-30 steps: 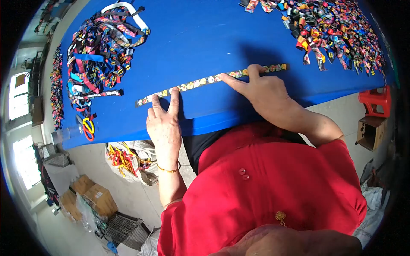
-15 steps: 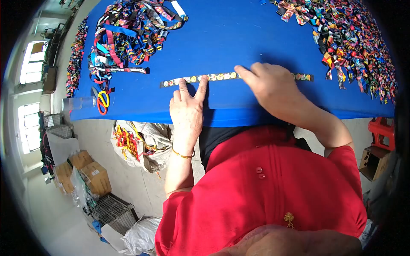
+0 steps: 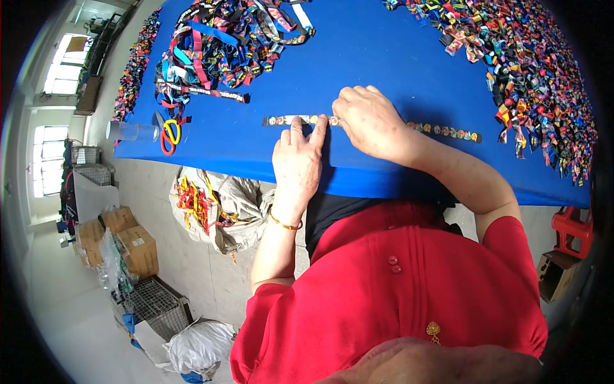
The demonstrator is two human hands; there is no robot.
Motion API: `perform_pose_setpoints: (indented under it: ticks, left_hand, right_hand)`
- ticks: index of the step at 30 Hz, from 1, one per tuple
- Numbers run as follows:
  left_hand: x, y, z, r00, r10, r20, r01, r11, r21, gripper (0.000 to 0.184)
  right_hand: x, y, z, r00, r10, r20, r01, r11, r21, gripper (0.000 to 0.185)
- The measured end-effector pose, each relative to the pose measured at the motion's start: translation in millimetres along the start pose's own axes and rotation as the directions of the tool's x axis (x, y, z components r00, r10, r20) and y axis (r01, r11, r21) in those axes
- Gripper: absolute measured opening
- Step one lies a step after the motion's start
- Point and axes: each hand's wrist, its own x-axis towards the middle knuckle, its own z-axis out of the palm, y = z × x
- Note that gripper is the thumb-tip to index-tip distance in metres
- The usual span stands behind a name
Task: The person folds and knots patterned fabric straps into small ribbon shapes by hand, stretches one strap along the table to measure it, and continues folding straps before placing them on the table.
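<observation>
A narrow patterned ribbon with a row of small round pictures lies flat across the blue cloth. My left hand rests on its left part, two fingers spread and pressing down, nothing gripped. Just right of those fingertips, my right hand is closed, with its curled fingers on the ribbon near the middle. The right hand and wrist cover part of the ribbon. A gold bracelet circles my left wrist.
Tangled straps lie at the upper left. Scissors sit by a clear plastic cylinder near the table edge. Small ribbon pieces are heaped at the right. A cloth sack and cardboard boxes stand on the floor.
My right hand has moved left along the ribbon toward my left hand, and its outstretched index finger has curled in. My left fingers stay on the ribbon. The view has shifted slightly.
</observation>
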Motion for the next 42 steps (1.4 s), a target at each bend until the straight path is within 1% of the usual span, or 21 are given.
perform_pose_setpoints:
  ticks: [3, 6, 9, 13, 16, 18, 19, 22, 25, 27, 28, 29, 30, 31, 32, 33, 36, 39, 41, 42]
  left_hand:
    - [7, -5, 5, 0.997, -0.022, -0.071, 0.014, 0.994, -0.111, 0.042]
    - [15, -8, 1, 0.997, -0.017, -0.081, 0.002, 0.984, -0.178, 0.03]
    - [18, -10, 2, 0.99, 0.024, -0.136, -0.044, 0.988, -0.148, 0.025]
    - [21, -12, 9, 0.986, 0.031, -0.161, -0.061, 0.98, -0.188, 0.023]
    - [23, -13, 10, 0.986, 0.033, -0.165, -0.069, 0.972, -0.222, 0.025]
    - [24, -12, 7, 0.988, 0.025, -0.154, -0.067, 0.961, -0.269, 0.028]
    - [25, -12, 7, 0.987, 0.031, -0.159, -0.074, 0.959, -0.274, 0.026]
    - [28, -11, 5, 0.985, 0.04, -0.167, -0.091, 0.947, -0.308, 0.022]
    - [32, -9, 4, 0.987, 0.024, -0.162, -0.088, 0.913, -0.399, 0.021]
    - [41, -11, 8, 0.987, 0.01, -0.158, -0.085, 0.873, -0.481, 0.018]
    - [48, -10, 8, 0.993, -0.106, -0.051, 0.04, 0.711, -0.702, 0.017]
    - [55, -8, 8, 0.979, -0.185, 0.084, 0.165, 0.486, -0.858, 0.017]
    - [63, -6, 8, 0.947, -0.22, 0.234, 0.282, 0.218, -0.934, 0.016]
    - [74, -8, 9, 0.951, -0.178, 0.253, 0.259, 0.01, -0.966, 0.017]
    - [86, -6, 2, 0.935, -0.167, 0.312, 0.302, -0.085, -0.95, 0.017]
    - [98, -8, 1, 0.945, -0.109, 0.307, 0.294, -0.125, -0.948, 0.017]
    - [134, -5, 5, 0.955, 0.046, 0.293, 0.295, -0.244, -0.924, 0.017]
    - [163, 5, 16, 0.951, 0.151, 0.269, 0.305, -0.326, -0.895, 0.014]
    - [177, 9, 18, 0.942, 0.191, 0.276, 0.327, -0.34, -0.881, 0.014]
    - [183, 11, 20, 0.937, 0.211, 0.28, 0.34, -0.348, -0.874, 0.014]
  right_hand:
    - [3, 2, -2, 0.999, 0.031, 0.03, -0.032, 0.999, 0.035, 0.006]
    - [3, 5, 0, 0.997, 0.051, 0.052, -0.055, 0.995, 0.083, 0.007]
    - [1, 7, 5, 0.995, 0.079, 0.055, -0.085, 0.988, 0.13, 0.008]
    - [4, 11, 8, 0.993, 0.083, 0.085, -0.096, 0.981, 0.168, 0.008]
    - [13, 16, 6, 0.975, 0.083, 0.206, -0.12, 0.978, 0.172, 0.01]
    - [15, 18, 8, 0.973, 0.068, 0.222, -0.101, 0.985, 0.143, 0.011]
    - [15, 18, 10, 0.971, 0.06, 0.231, -0.092, 0.988, 0.128, 0.011]
    - [10, 25, 14, 0.998, -0.003, 0.057, -0.014, 0.958, 0.287, 0.01]
    - [10, 32, 9, 0.999, -0.02, -0.04, 0.034, 0.924, 0.381, 0.01]
    - [14, 35, 1, 0.995, 0.089, 0.036, -0.095, 0.839, 0.536, 0.013]
    - [16, 37, -7, 0.987, 0.139, 0.078, -0.158, 0.782, 0.602, 0.015]
    - [19, 36, -19, 0.963, 0.207, 0.173, -0.27, 0.726, 0.633, 0.014]
    - [20, 41, -19, 0.958, 0.221, 0.182, -0.283, 0.625, 0.727, 0.013]
    - [21, 50, -17, 0.953, 0.233, 0.192, -0.289, 0.514, 0.808, 0.013]
    - [24, 58, -19, 0.949, 0.244, 0.202, -0.287, 0.393, 0.874, 0.012]
    - [26, 66, -22, 0.966, 0.21, 0.15, -0.207, 0.282, 0.937, 0.011]
    - [25, 81, -43, 0.967, 0.224, 0.125, -0.15, 0.096, 0.984, 0.01]
    - [25, 99, -49, 0.953, 0.283, 0.105, -0.12, 0.038, 0.992, 0.012]
    - [23, 107, -51, 0.937, 0.336, 0.094, -0.1, 0.0, 0.995, 0.013]
    - [23, 111, -50, 0.925, 0.373, 0.071, -0.088, 0.029, 0.996, 0.013]
